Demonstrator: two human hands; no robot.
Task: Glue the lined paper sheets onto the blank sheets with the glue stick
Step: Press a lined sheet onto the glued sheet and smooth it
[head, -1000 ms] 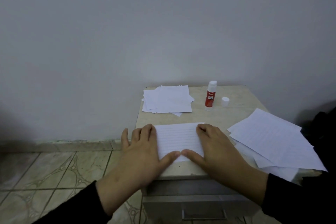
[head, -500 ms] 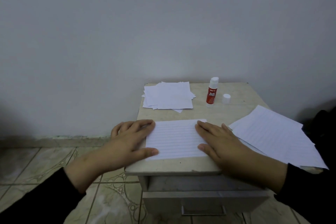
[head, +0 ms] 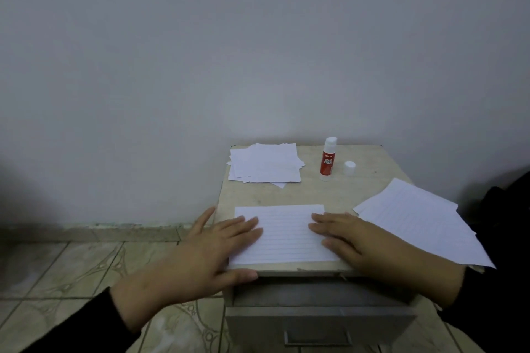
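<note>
Item: lined sheet (head: 286, 233), counter (head: 372, 178) at 6 o'clock; my left hand (head: 212, 252) and right hand (head: 355, 241) press it, fingers flat, spread wide.

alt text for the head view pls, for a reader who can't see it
Left hand and right hand press flat on a lined sheet at the front of a small cabinet top. Behind stand an uncapped glue stick, its cap and two paper piles.

Small beige cabinet top (head: 372, 180): paper pile (head: 265, 163) at the back left corner, glue stick (head: 327, 159) upright and cap (head: 349, 167) near the back edge, lined sheet (head: 286, 233) along the front edge, more lined sheets (head: 421, 221) overhanging the right edge.
</note>
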